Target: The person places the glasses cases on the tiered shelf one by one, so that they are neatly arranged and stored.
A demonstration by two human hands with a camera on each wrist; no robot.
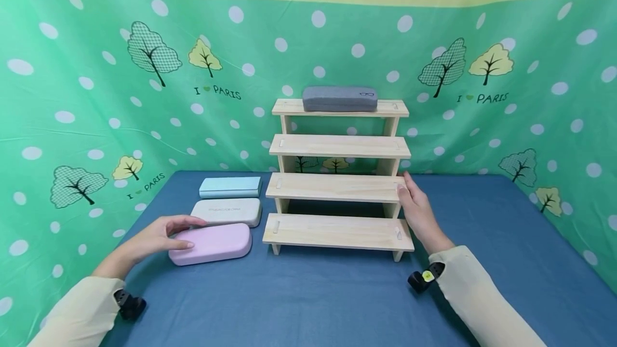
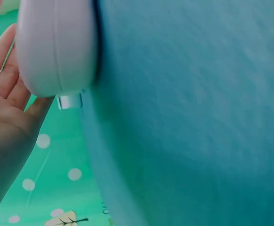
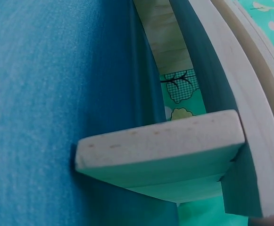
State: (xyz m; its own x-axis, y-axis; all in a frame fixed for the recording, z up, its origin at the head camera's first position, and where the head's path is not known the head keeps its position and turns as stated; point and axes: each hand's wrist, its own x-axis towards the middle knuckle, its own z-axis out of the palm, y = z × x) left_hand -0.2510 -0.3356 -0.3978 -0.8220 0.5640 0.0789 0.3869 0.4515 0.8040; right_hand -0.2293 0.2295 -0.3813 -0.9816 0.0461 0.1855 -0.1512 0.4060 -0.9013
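Note:
My left hand (image 1: 159, 240) holds the left end of a pink glasses case (image 1: 217, 242), thumb on its near side and fingers along its far side. In the left wrist view the pink case (image 2: 56, 47) stands large beside the fingers (image 2: 7, 80). Behind it lie a white glasses case (image 1: 228, 211) and a light blue case (image 1: 230, 187). My right hand (image 1: 420, 210) grips the right end of a four-step wooden display stand (image 1: 337, 186), its thumb by a middle step. A grey glasses case (image 1: 339, 99) sits on the top step.
A blue cloth (image 1: 308, 299) covers the table. Green dotted fabric (image 1: 347, 25) hangs behind and at both sides. In the right wrist view a wooden leg (image 3: 160, 141) of the stand rises from the cloth.

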